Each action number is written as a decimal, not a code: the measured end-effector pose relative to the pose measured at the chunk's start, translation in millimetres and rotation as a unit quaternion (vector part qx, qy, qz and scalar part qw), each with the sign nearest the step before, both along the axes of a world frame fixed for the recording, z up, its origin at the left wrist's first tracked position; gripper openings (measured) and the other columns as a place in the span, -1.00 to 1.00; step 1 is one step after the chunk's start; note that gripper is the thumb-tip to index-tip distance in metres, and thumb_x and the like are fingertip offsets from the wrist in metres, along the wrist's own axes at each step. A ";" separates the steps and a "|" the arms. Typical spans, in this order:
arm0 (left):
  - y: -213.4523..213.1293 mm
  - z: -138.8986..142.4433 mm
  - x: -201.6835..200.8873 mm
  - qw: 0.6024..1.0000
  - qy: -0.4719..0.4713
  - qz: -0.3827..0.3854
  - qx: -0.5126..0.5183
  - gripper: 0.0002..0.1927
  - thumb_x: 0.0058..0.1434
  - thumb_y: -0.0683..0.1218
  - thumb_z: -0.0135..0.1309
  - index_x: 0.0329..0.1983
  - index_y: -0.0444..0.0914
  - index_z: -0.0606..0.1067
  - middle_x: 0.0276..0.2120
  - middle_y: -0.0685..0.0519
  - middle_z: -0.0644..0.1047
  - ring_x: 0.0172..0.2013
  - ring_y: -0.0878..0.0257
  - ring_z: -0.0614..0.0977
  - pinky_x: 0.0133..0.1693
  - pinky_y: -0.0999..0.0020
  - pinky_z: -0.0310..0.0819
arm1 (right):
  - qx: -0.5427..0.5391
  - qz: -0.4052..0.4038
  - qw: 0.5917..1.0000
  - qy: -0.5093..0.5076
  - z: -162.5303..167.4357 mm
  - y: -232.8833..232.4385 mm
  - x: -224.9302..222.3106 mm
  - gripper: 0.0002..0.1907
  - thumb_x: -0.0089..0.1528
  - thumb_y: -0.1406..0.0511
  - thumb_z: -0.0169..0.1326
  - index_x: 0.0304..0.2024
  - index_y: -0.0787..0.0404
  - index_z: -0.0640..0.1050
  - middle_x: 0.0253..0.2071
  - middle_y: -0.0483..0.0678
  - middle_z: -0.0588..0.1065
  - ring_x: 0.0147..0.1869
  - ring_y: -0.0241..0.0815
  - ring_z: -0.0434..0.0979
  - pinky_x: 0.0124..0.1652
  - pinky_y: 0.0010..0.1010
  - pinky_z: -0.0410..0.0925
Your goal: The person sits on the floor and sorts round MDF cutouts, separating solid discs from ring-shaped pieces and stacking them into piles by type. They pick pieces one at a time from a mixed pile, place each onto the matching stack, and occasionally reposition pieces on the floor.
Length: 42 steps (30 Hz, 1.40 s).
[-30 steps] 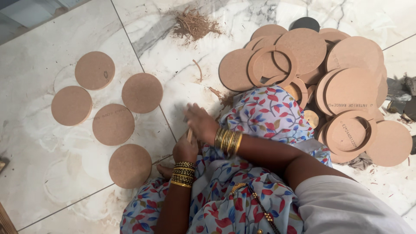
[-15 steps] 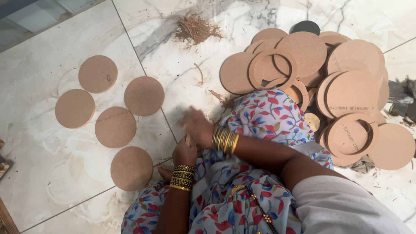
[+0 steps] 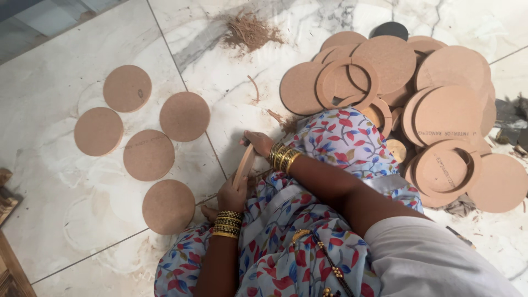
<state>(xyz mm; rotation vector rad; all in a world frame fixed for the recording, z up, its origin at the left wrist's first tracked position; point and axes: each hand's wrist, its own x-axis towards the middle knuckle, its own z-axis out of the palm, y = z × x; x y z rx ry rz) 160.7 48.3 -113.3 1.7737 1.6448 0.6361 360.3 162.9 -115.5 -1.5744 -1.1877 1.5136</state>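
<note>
A thin round brown board disc (image 3: 244, 164) stands on edge above my lap, seen edge-on. My left hand (image 3: 233, 193) grips its lower end. My right hand (image 3: 258, 143) holds its upper end; gold bangles sit on both wrists. My knee, in blue floral cloth (image 3: 344, 140), lies under my right forearm. Several flat brown discs (image 3: 148, 155) lie spread on the marble floor to the left, the nearest one (image 3: 169, 207) just left of my left hand.
A heap of brown discs and cut-out rings (image 3: 418, 104) lies at the right, with a ring (image 3: 346, 83) on top. A tuft of brown fibre (image 3: 250, 32) sits at the top. Wooden pieces (image 3: 8, 201) show at the left edge.
Both hands have lifted a disc up on edge from my lap; earlier they were low and close together. The view has shifted slightly.
</note>
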 end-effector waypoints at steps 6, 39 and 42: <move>13.9 -27.8 -3.3 0.992 0.099 -0.065 -0.054 -0.53 0.24 0.13 0.12 0.03 -0.29 0.57 -0.22 -0.25 0.64 -0.19 -0.17 0.69 -0.14 -0.01 0.57 | 0.487 0.138 0.797 -0.330 75.2 -67.2 -52.2 -0.85 0.20 0.25 0.10 -0.22 0.14 0.61 -0.08 0.05 0.53 0.13 0.08 0.50 0.19 -0.05 0.31; 6.5 -3.3 -3.2 0.998 0.023 0.002 -0.058 -0.41 0.21 0.24 0.12 0.07 -0.30 0.58 -0.27 -0.30 0.64 -0.21 -0.21 0.68 -0.17 0.00 0.57 | -0.065 0.050 0.992 0.097 10.7 18.0 15.6 -0.53 0.51 0.11 -0.21 0.19 0.23 0.59 -0.01 0.15 0.56 -0.14 -0.07 0.50 -0.13 -0.38 0.42; 10.4 -9.2 -6.0 0.998 0.006 -0.014 -0.058 -0.40 0.15 0.25 0.17 0.06 -0.28 0.59 -0.27 -0.30 0.64 -0.20 -0.22 0.67 -0.17 -0.01 0.56 | 0.040 0.140 0.979 -0.142 22.1 -7.0 -3.6 -0.55 0.37 0.24 -0.19 0.25 0.14 0.52 0.05 0.14 0.55 -0.05 -0.05 0.58 -0.01 -0.33 0.49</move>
